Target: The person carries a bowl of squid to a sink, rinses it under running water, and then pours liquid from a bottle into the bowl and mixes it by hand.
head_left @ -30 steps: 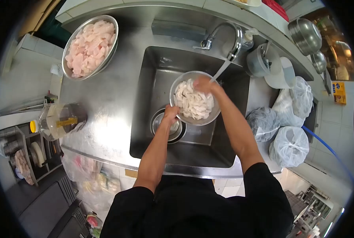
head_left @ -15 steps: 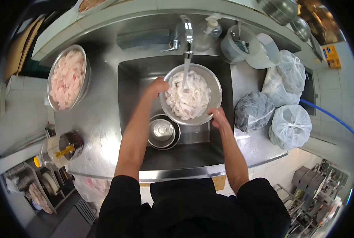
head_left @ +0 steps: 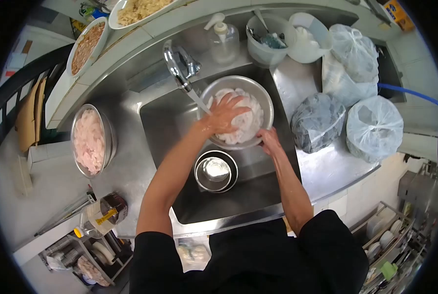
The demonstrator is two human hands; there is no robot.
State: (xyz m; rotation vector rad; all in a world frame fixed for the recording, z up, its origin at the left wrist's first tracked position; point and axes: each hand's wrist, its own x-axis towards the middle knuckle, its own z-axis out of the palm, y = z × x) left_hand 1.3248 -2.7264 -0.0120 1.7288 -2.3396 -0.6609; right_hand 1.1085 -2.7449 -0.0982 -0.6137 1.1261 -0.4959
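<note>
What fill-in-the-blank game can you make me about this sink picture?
1. The left hand lies on white food inside a metal ____.
2. The tap is pouring ____.
3. The hose at the right is coloured ____.
4. The bottle on the left has a ____ cap.

Missing words: bowl; water; blue; yellow.

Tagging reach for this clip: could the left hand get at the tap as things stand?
Probably yes. The left hand lies spread on the white pieces in the bowl, near the tap, and only running water shows between them. The right hand holds the bowl, so the left seems free to lift.
</note>
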